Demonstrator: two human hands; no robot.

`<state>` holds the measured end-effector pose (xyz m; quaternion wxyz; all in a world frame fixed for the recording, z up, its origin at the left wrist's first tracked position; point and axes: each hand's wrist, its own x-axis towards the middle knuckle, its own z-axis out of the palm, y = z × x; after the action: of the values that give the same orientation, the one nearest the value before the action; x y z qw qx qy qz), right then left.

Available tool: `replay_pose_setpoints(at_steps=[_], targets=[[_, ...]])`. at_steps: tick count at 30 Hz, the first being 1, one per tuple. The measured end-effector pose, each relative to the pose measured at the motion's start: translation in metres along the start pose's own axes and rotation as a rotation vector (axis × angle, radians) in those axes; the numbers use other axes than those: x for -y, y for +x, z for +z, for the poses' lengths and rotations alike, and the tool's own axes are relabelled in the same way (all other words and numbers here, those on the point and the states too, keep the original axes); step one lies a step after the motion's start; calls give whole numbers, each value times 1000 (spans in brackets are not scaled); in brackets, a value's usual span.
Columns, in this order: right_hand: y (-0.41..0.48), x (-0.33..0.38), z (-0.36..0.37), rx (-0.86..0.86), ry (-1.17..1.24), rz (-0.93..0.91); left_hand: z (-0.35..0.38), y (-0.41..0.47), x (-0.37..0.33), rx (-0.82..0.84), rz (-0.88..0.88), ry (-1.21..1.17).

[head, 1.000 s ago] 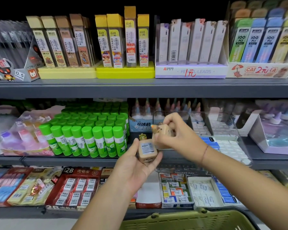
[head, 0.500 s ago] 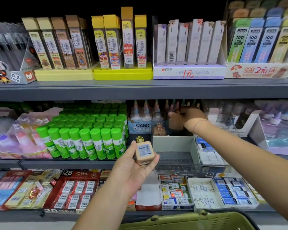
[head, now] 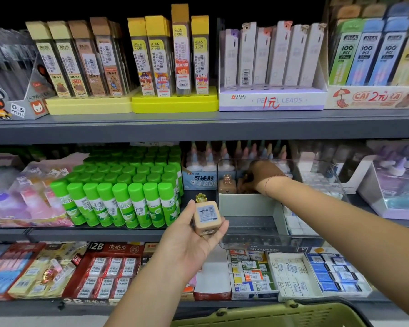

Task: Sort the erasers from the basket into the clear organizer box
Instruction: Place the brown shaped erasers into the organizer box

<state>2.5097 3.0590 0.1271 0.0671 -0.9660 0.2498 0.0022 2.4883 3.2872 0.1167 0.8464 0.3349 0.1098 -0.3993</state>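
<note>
- At the near edge, the rim of the green basket (head: 257, 310) is seen below both arms.
- Above it, a beige bottle-shaped eraser (head: 207, 217) is gripped by the left hand (head: 187, 244), with thumb and fingers (head: 219, 230) curled round its lower body.
- Its long axis is held nearly upright, the gold cap on top and the label facing the camera.
- The clear organizer box (head: 250, 239) lies just to the right of this eraser and slightly beyond it, on the middle shelf (head: 104, 234); a short move rightward and away is judged to be called for, and the left hand is the nearer one.
- Deep in the box, the right hand (head: 263, 175) is reached toward the rear; whether its fingers are clamped on anything cannot be told.
- Just left of it, a second eraser (head: 227, 185) is seen standing upright.
</note>
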Motion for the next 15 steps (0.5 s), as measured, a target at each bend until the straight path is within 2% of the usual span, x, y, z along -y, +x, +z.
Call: replay_pose_setpoints(at_steps=[6,12,14,15], targets=[[4,-2,3,-23,-85,52,0,0,1,24,1,2],[-15,5,-15,48,-101,66,0,-1,1,84,28,2],[-32,11,-28,-71,8,20,-1,0,2,91,54,1],[-42,15,-31,-161,148,-50,-1,1,2,89,71,3]])
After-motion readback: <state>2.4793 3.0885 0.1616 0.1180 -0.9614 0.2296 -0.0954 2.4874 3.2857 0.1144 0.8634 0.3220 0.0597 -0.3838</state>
